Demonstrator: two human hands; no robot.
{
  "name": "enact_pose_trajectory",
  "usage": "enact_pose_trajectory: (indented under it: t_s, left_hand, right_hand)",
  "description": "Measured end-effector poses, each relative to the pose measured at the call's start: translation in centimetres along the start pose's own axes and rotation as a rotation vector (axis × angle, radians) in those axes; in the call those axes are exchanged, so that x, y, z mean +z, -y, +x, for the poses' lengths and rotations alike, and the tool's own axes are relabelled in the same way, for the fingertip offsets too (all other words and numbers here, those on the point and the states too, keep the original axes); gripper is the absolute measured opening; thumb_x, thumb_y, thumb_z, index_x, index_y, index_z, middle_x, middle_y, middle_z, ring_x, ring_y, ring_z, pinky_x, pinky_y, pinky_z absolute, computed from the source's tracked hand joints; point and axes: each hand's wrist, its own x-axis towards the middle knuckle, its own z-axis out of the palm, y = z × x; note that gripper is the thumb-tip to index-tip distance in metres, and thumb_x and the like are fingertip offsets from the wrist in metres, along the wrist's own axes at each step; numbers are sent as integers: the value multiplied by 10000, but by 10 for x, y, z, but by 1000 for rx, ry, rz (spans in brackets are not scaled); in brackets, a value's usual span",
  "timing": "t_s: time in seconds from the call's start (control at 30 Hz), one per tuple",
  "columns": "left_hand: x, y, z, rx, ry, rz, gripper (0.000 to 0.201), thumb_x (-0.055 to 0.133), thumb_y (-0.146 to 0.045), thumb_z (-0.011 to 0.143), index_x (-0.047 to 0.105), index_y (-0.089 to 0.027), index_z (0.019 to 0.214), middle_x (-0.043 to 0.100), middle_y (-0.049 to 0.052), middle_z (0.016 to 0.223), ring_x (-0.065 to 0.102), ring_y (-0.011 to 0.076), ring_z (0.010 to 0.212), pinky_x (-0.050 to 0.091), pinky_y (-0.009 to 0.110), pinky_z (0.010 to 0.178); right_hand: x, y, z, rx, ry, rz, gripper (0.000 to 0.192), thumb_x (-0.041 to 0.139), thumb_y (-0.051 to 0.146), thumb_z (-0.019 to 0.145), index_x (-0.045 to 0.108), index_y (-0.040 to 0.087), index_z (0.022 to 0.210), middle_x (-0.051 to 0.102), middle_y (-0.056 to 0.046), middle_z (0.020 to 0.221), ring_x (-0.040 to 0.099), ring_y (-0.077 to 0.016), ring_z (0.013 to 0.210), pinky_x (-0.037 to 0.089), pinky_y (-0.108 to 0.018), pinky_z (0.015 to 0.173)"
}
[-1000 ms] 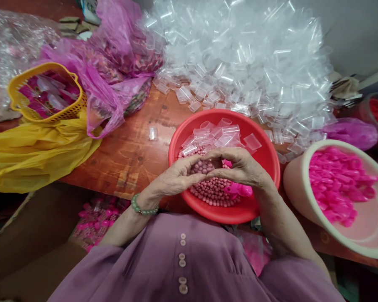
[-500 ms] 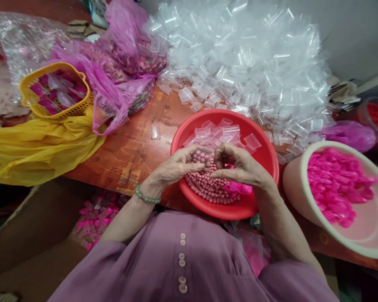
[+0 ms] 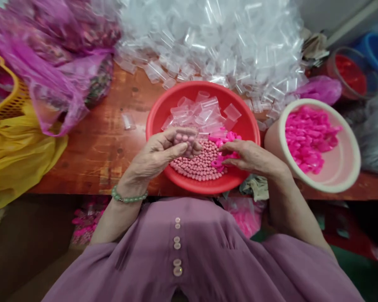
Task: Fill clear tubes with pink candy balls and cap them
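Note:
My left hand [image 3: 164, 153] is closed round a clear plastic tube [image 3: 185, 136] with several pink beads showing inside it. It is held over the left part of a red basin [image 3: 159, 109]. Loose pink beads [image 3: 198, 165] cover the near part of the basin, and empty clear tubes [image 3: 204, 111] lie at its far side. My right hand [image 3: 250, 157] is over the basin's right side, thumb and fingers apart around bright pink plastic pieces [image 3: 219, 161]. Whether its fingertips touch them is hard to tell.
A big heap of clear tubes [image 3: 208, 42] lies behind the basin. To the right stands a white bucket [image 3: 351, 163] of pink pieces. A single tube [image 3: 128, 121] is on the wooden table [image 3: 113, 155]. Purple bags [image 3: 59, 92], a yellow basket [image 3: 17, 100] and a yellow bag [image 3: 22, 155] are left.
My right hand has moved away from my left hand and down to the pink pieces. The left hand keeps the bead-filled tube, now tilted more into sight. The view has shifted to the right.

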Motion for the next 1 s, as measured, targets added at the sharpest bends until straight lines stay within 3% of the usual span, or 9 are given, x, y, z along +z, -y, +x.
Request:
enact_pose_trajectory:
  t_s: [0.2,0.4,0.47,0.57,0.7,0.8,1.0]
  left_hand:
    - [4,6,2,22,-40,94,263,709,-277,842,669,-153,1071,726,62,943,699,156,861,566,293,823]
    - [8,6,-2,3,-28,224,239,713,-277,827,687,-153,1030,710,41,914,679,154,895,541,289,855]
    - [9,9,-2,-9,-47,186,238,713,-280,822,675,-151,1018,701,35,881,676,147,868,544,281,836]
    - [9,13,0,-49,-37,142,235,715,-283,812,656,-148,995,683,30,855,664,135,838,545,269,812]
    - [12,15,2,-82,39,113,230,698,-286,822,648,-151,1001,670,29,864,651,132,837,532,269,807]
    - [13,18,3,-80,52,104,247,698,-300,818,648,-152,1010,662,28,867,639,130,810,524,279,802]
    - [9,24,3,-18,51,138,268,661,-273,832,657,-152,1071,640,26,906,592,121,812,489,261,801]
  right_hand:
    - [10,13,7,-28,110,-80,75,577,207,896,646,179,882,661,-67,846,574,-192,802,389,-287,711]
    - [19,14,13,-66,137,-102,157,536,152,899,648,161,789,665,-72,788,568,-173,730,387,-289,687]
    - [16,9,10,-77,28,22,120,578,220,901,681,168,868,692,-66,829,593,-176,752,421,-291,701]
    - [8,9,7,-46,-263,306,210,687,342,845,713,187,985,721,-54,894,630,-180,789,481,-300,717]
    - [2,31,15,10,-586,692,302,728,397,815,732,208,1050,737,-46,955,667,-174,816,546,-310,732]
    - [3,52,28,-17,-685,797,361,739,399,807,715,220,1119,740,-36,953,676,-162,799,566,-305,720]
    - [6,72,43,-213,-693,516,131,712,262,844,746,214,961,760,-32,894,683,-153,774,562,-302,753]
